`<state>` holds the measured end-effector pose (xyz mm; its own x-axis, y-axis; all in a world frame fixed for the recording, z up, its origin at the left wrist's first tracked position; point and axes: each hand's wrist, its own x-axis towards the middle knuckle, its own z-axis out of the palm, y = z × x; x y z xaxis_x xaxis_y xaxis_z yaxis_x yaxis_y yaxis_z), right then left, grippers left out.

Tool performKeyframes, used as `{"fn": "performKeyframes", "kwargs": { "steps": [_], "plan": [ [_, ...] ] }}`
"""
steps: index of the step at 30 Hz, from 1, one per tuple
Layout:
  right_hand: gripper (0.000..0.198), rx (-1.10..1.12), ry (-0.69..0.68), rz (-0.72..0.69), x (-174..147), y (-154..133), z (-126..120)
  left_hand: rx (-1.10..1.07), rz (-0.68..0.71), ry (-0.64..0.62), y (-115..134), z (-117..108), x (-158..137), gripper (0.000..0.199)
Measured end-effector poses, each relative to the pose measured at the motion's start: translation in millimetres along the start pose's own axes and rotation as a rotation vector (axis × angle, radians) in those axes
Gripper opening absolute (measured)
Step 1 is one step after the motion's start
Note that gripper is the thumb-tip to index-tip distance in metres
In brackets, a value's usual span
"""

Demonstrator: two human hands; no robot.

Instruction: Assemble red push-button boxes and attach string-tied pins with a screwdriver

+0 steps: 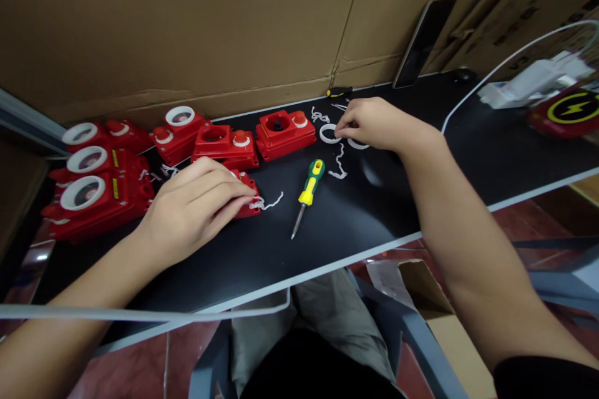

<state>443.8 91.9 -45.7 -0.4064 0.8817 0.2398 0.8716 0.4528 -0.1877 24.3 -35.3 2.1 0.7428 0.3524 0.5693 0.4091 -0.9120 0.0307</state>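
Observation:
My left hand is closed, its thumb and fingertips pinching a white string over a small red housing. The hand hides most of that housing. Farther right, my right hand has its fingertips pinched at the edge of a white ring lying near the back of the table. Partly under this hand lies a second white ring. Between the hands rests a screwdriver with a green and yellow handle, its tip toward me. Loose white string curls beside it.
Several red housings with round white rims crowd the left; a red housing with an open round hole stands mid-back. A phone leans on the cardboard wall. A white cable runs at right. A second screwdriver lies behind.

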Motion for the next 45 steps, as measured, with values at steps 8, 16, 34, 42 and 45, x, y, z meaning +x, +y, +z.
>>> {"fn": "performKeyframes", "kwargs": {
  "steps": [8, 16, 34, 42, 45],
  "plan": [
    [0.016, 0.010, -0.007, 0.043, 4, -3, 6, 0.010, 0.018, 0.022, 1, 1, 1, 0.017],
    [0.006, 0.294, 0.212, 0.067, -13, -46, -37, -0.038, -0.139, 0.076, 6, 0, 3, 0.006],
    [0.004, 0.899, 0.087, -0.267, -33, -186, 0, -0.166, -0.414, 0.121, 14, 7, 5, 0.014],
    [0.012, 1.100, 0.023, -0.278, -34, -189, 13, -0.179, -0.448, 0.156, 20, 10, 5, 0.014],
    [0.013, 1.184, 0.042, -0.305, -34, -189, 12, -0.182, -0.479, 0.155, 21, 10, 5, 0.014]
  ]
}}
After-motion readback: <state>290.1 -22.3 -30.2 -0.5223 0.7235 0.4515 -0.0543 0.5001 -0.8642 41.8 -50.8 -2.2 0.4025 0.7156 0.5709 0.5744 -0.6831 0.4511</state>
